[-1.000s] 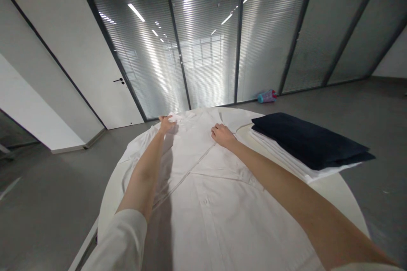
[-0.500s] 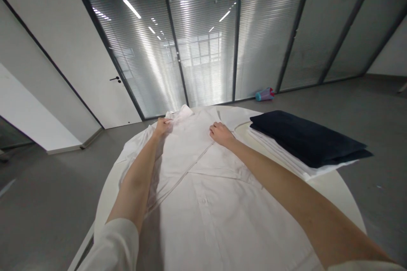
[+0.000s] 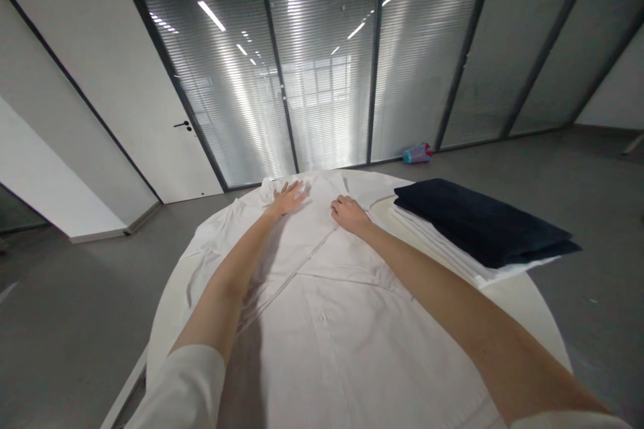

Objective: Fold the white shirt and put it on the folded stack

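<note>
A white button-up shirt (image 3: 327,328) lies spread over the round table, with creases and diagonal fold lines across it. At its far left part, my left hand (image 3: 288,200) rests on the cloth with the fingers spread. My right hand (image 3: 349,213) is at the far right part of the shirt, its fingers curled down and closed on the fabric. What the fingertips pinch is partly hidden beneath them. Bunched white cloth lies to the left of my left hand.
To the right, a folded dark navy cloth (image 3: 483,218) lies on folded white cloth (image 3: 453,251), overhanging the round table's edge (image 3: 546,315). A blue and pink basket (image 3: 416,153) lies on the floor by the glass partition (image 3: 327,114). A door (image 3: 115,80) stands at left.
My left hand has let go of the shirt's far left part, moved slightly right and spread its fingers on the cloth. The raised fabric there has dropped. My right hand stays in place.
</note>
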Demonstrator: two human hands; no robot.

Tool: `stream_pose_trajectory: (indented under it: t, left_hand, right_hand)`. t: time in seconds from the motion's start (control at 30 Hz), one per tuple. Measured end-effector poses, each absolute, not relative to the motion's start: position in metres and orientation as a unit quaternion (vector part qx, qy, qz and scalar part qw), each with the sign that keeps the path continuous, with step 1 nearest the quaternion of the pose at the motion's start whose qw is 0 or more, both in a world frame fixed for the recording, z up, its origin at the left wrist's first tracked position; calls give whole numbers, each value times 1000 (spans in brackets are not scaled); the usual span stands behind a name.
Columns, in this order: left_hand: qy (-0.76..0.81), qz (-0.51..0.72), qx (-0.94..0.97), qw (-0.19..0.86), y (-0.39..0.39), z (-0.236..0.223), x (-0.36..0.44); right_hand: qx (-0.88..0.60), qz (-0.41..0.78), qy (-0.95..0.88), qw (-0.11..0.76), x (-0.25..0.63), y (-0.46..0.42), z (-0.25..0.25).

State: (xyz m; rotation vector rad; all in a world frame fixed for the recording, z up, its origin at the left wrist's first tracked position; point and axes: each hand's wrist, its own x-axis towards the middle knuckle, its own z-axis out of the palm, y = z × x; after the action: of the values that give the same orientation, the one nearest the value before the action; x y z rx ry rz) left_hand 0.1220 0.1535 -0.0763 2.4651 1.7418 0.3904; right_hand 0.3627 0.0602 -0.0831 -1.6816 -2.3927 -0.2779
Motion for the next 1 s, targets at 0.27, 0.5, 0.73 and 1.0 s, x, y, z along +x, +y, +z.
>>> stream_pose_trajectory:
  t: [0.27, 0.5, 0.73, 1.0]
  left_hand:
    - [592, 61, 802, 53, 148, -79, 125]
    - [672, 73, 737, 28, 138, -88, 96]
    - [646, 95, 757, 2, 137, -84, 103]
    - [536, 78, 841, 10, 130, -86, 129]
  right_hand:
    - [-568, -85, -812, 107, 364, 61, -85]
    - [-569, -80, -810, 116, 364, 60, -85]
    - [-568, -74, -812, 116, 365, 59, -85]
    - [-569, -72, -811, 116, 364, 59, -84]
